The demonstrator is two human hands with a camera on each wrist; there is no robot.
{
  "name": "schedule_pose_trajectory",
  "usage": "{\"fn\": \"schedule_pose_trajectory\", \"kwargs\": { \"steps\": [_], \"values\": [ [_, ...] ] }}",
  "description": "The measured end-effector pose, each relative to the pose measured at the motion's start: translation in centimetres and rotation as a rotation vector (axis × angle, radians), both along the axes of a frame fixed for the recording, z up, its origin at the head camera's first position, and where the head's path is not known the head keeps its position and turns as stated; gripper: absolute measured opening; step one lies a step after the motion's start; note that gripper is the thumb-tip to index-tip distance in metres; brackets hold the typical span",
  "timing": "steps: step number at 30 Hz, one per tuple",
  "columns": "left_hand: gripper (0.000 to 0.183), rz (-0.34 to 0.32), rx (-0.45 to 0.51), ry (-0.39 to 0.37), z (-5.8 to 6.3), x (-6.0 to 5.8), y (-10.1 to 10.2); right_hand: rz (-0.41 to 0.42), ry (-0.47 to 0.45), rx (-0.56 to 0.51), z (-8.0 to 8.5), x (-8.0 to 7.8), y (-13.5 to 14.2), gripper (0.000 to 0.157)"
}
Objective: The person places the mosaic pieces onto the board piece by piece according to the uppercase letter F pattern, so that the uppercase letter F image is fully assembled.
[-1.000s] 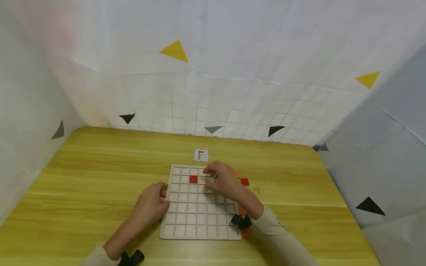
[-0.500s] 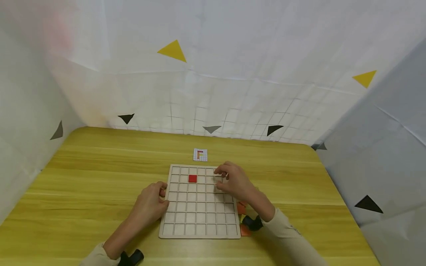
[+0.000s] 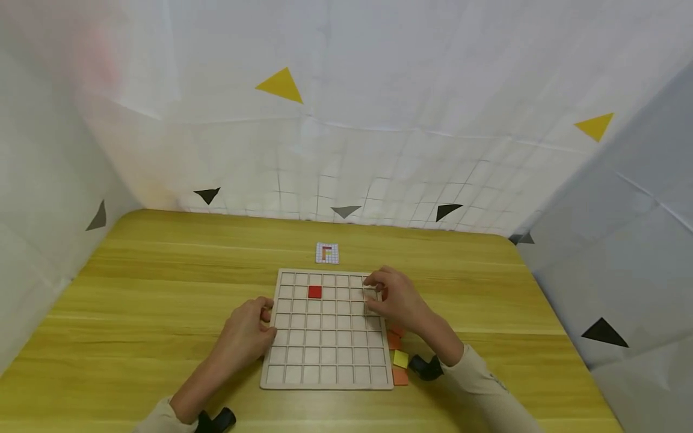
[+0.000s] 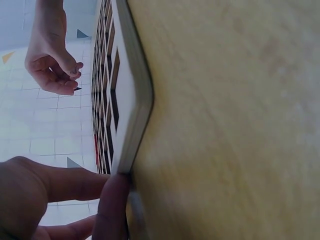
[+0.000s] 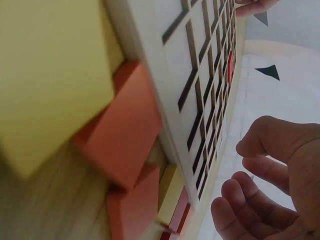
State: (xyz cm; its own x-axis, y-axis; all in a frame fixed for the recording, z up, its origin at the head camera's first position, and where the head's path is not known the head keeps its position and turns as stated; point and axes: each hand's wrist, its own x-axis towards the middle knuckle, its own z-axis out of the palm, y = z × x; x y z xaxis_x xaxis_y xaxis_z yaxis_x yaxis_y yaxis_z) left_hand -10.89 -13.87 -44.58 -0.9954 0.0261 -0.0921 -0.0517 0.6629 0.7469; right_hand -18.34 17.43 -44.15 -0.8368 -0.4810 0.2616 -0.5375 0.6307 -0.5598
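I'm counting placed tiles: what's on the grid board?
On the grid board, one red tile shows; in the head view, the right hand hides some far-right cells.

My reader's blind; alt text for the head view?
A right hand hovers over the far right corner of a gridded board with one red tile; a left hand touches its left edge. Orange and yellow tiles lie at right, a patterned card beyond.
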Motion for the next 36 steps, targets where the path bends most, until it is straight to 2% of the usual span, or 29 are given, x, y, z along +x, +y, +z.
{"fn": "schedule_pose_trajectory", "kwargs": {
  "steps": [11,23,36],
  "values": [
    [0.044,0.002,-0.005,0.014,0.2,0.2,-0.3,-0.014,0.0,-0.017,0.4,-0.1,1.5,0.026],
    [0.045,0.003,-0.017,0.006,0.2,0.3,-0.1,-0.1,0.025,0.044,0.4,0.1,3.7,0.025],
    [0.044,-0.003,-0.007,-0.002,0.1,0.2,0.1,-0.144,-0.019,0.064,-1.1,0.1,5.6,0.029]
  ]
}}
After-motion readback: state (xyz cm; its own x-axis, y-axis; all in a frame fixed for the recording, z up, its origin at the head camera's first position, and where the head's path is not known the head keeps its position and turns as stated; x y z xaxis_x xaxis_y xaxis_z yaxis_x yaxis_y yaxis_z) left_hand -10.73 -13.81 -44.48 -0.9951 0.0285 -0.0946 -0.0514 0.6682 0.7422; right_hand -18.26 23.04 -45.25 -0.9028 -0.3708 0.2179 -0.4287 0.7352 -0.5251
